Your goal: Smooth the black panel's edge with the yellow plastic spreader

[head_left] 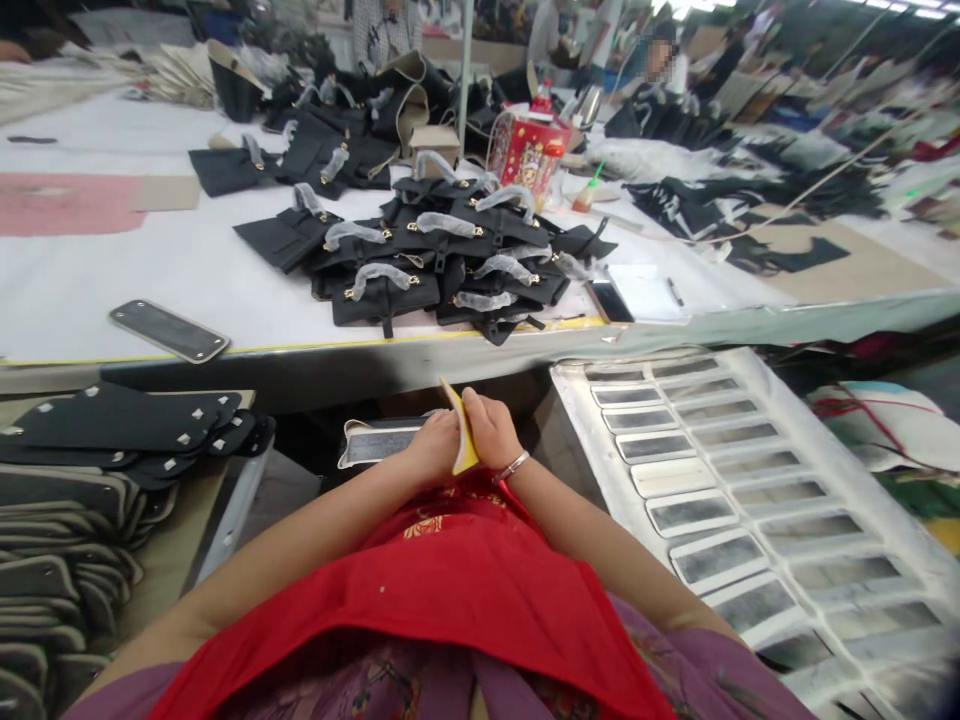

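Observation:
In front of my red apron, a thin yellow piece with a pale edge [465, 440] stands on edge between my hands. My left hand [435, 447] closes on its left side, and my right hand [491, 430], with a metal bangle at the wrist, holds it from the right. Some fingertips are hidden behind it, and its exact kind does not show. Just beyond my left hand lies a dark panel with a whitish border [381, 443], partly covered by that hand.
Black bag parts with plastic-wrapped handles [442, 240] are heaped on the white table [277, 310]. A slotted rack of pale-rimmed strips [697, 510] stands at right. Stacked black panels [67, 520] lie at left. A rimmed dark plate [169, 330] rests near the table edge.

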The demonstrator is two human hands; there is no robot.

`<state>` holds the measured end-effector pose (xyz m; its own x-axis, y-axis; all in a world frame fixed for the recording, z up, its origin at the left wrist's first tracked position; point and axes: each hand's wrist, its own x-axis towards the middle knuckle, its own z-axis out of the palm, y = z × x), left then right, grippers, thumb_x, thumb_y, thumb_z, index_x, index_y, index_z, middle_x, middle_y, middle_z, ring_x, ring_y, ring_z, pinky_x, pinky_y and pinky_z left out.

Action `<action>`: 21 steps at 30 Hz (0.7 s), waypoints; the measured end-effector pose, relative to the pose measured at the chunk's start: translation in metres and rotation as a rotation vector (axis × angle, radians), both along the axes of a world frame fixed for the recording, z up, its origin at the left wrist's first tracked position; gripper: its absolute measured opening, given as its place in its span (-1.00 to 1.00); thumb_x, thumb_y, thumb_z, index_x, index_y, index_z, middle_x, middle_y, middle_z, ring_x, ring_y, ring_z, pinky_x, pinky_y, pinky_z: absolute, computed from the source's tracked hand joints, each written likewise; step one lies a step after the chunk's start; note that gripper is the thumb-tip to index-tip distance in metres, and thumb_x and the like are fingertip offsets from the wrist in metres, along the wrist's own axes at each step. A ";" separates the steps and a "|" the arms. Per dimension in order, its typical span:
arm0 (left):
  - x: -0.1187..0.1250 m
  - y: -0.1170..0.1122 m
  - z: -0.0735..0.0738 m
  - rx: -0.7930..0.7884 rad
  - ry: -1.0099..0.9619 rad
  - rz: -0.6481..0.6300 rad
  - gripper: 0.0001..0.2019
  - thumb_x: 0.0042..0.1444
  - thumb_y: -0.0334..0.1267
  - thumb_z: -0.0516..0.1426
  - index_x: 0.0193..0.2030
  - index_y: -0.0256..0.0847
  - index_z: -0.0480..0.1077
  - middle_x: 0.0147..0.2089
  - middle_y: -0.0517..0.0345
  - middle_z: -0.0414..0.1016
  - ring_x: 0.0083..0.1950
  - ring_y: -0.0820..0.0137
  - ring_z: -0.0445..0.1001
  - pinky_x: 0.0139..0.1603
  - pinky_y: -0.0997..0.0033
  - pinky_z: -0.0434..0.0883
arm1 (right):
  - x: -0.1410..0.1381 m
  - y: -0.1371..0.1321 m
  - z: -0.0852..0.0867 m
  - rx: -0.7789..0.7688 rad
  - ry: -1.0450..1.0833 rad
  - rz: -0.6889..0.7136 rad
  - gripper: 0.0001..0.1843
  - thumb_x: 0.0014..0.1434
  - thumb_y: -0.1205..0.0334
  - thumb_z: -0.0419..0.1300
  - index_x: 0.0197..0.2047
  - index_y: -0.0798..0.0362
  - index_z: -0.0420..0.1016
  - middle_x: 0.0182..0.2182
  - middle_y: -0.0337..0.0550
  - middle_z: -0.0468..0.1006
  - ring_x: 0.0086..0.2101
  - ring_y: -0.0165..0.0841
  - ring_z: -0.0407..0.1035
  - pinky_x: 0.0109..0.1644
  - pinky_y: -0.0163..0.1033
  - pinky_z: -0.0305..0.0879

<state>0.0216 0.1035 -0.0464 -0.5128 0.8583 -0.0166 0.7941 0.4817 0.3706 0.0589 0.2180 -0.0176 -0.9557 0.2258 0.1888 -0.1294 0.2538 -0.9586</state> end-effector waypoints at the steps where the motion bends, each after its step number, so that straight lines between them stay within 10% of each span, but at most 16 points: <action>1: 0.002 -0.003 0.001 -0.005 0.012 0.009 -0.47 0.05 -0.06 0.11 0.13 -0.28 0.26 0.18 -0.12 0.27 0.15 0.13 0.26 0.16 0.14 0.19 | -0.002 0.005 0.004 -0.112 -0.024 0.030 -0.44 0.17 -0.18 -0.07 -0.65 0.06 0.21 -0.72 -0.30 0.15 -0.64 -0.48 0.07 -0.56 -0.33 0.00; 7: 0.012 -0.013 -0.005 -0.024 0.059 0.042 -0.37 0.09 0.04 0.05 0.27 -0.14 0.05 0.33 0.01 0.01 0.30 0.16 0.04 0.27 0.09 -0.04 | -0.011 0.046 0.025 -0.725 0.080 0.085 -0.51 0.12 -0.18 0.01 -0.59 0.05 0.23 -0.76 -0.40 0.01 -0.75 -0.55 -0.10 -0.70 -0.42 -0.19; 16: 0.012 -0.010 -0.005 -0.018 0.042 0.036 -0.36 0.09 0.05 0.03 0.26 -0.19 0.06 0.32 -0.03 0.04 0.29 0.14 0.04 0.26 0.10 -0.05 | -0.020 0.043 0.000 -0.793 0.005 0.225 -0.51 0.09 -0.15 0.07 -0.62 0.08 0.29 -0.78 -0.39 0.03 -0.77 -0.56 -0.06 -0.72 -0.43 -0.18; 21: 0.011 -0.002 0.001 -0.054 0.040 0.024 -0.39 0.09 0.02 0.04 0.24 -0.22 0.11 0.31 -0.08 0.06 0.28 0.10 0.05 0.24 0.10 -0.03 | -0.014 0.033 -0.003 -0.578 -0.007 0.192 -0.47 0.12 -0.17 0.02 -0.63 0.09 0.33 -0.78 -0.36 0.09 -0.76 -0.55 -0.04 -0.71 -0.40 -0.14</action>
<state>0.0322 0.1012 -0.0458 -0.5347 0.8440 -0.0414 0.7958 0.5194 0.3114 0.0451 0.2509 -0.0203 -0.9903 0.1132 0.0803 -0.1142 -0.3354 -0.9351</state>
